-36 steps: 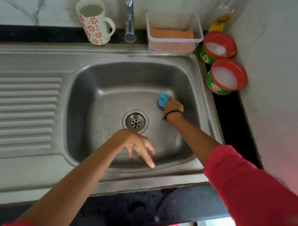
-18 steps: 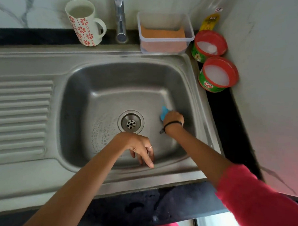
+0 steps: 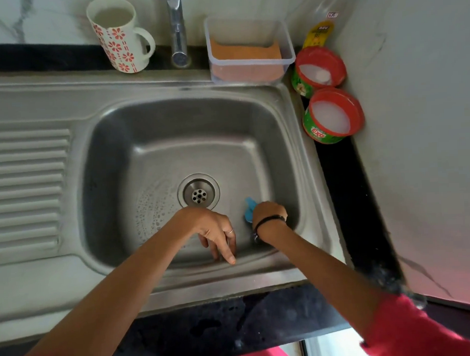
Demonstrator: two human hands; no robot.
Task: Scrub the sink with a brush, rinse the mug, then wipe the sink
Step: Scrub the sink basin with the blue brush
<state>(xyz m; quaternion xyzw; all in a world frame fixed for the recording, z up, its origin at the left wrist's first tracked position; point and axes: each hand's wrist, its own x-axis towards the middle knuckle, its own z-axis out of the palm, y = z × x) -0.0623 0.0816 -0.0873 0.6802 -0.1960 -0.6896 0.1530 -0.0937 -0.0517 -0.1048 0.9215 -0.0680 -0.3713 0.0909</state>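
Two hands are down in the sink (image 3: 145, 122), and we judge the scrubbing step is under way. Our right hand (image 3: 269, 212) curls its fingers round the blue brush (image 3: 249, 211), which sits on the basin floor just right of the drain (image 3: 198, 193). Our left hand (image 3: 213, 227) holds nothing; its fingers hang loose, the forefinger pointing down at the front wall of the basin, nearer us than the drain. To scrub well, we would keep the bristles flat against the steel, work in short overlapping strokes toward the drain, and reach into the rounded corners where grime collects. Suds bead on the floor left of the drain, so that patch looks already covered. The basin is brushed stainless steel, smooth and softly curved. The mug (image 3: 120, 34), glazed white with red flowers, stands upright well behind the drain, left of the chrome tap (image 3: 178, 32), not yet rinsed.
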